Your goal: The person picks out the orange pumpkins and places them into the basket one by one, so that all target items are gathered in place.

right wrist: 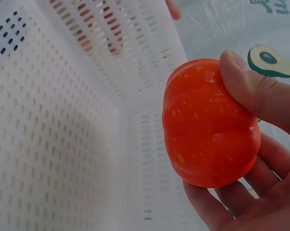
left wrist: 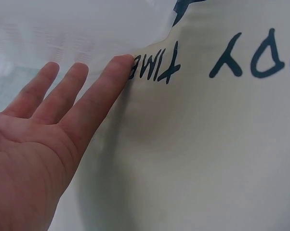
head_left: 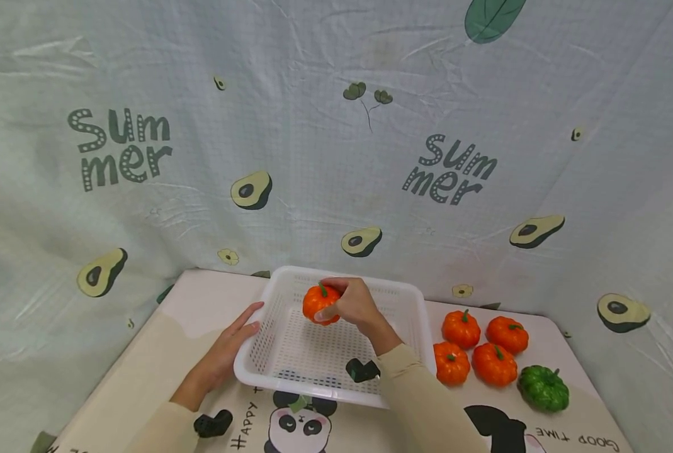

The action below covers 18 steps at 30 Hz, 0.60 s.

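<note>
My right hand [head_left: 354,307] grips a small orange pumpkin [head_left: 319,304] with a green stem, held over the white perforated plastic basket [head_left: 336,397]. In the right wrist view the pumpkin [right wrist: 210,125] shows its ribbed, speckled side, thumb on one side and fingers curled round the other. Beside the basket's left wall is my left hand [head_left: 226,349], its fingers extended and fingertips right at the rim. The left wrist view shows that hand [left wrist: 48,130] with straight, spread fingers along the basket's side.
Right of the basket sit several orange pumpkins [head_left: 493,365] and one green pumpkin [head_left: 542,389]. The table [head_left: 143,371] has a printed cover with pandas and lettering. A pale curtain [head_left: 313,138] printed with avocados hangs behind and at both sides.
</note>
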### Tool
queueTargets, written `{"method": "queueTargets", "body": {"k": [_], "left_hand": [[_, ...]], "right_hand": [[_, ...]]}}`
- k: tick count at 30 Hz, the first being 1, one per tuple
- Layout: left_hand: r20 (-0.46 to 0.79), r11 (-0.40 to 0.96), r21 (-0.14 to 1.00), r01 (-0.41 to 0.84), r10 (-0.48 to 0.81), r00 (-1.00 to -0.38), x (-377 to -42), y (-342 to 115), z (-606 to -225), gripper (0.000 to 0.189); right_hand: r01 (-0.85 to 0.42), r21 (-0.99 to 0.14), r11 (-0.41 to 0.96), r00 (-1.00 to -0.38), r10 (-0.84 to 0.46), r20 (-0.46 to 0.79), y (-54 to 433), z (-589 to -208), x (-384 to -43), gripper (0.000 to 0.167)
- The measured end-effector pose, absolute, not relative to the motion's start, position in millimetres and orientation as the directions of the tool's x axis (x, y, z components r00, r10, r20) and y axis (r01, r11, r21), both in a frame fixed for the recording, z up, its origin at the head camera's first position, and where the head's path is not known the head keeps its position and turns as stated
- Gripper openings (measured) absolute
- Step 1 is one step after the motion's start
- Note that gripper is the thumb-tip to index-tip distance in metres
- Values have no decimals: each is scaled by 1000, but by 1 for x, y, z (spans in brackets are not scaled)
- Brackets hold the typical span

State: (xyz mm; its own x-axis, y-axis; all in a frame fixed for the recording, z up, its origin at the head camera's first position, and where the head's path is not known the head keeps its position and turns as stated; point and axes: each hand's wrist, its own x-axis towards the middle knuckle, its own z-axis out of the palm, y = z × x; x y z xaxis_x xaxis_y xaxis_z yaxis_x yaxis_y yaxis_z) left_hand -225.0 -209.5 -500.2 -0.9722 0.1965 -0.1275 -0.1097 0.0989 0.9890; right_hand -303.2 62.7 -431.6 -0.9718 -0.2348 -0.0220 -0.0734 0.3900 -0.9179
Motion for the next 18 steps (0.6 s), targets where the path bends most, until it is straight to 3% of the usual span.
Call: {"method": "queueTargets", "body": {"k": [18], "left_hand": [[-138, 90, 988, -123, 188, -972, -226, -209, -500, 58]], "right_hand": [[-57, -926, 373, -969, -243, -39, 52, -437, -312, 61]]}}
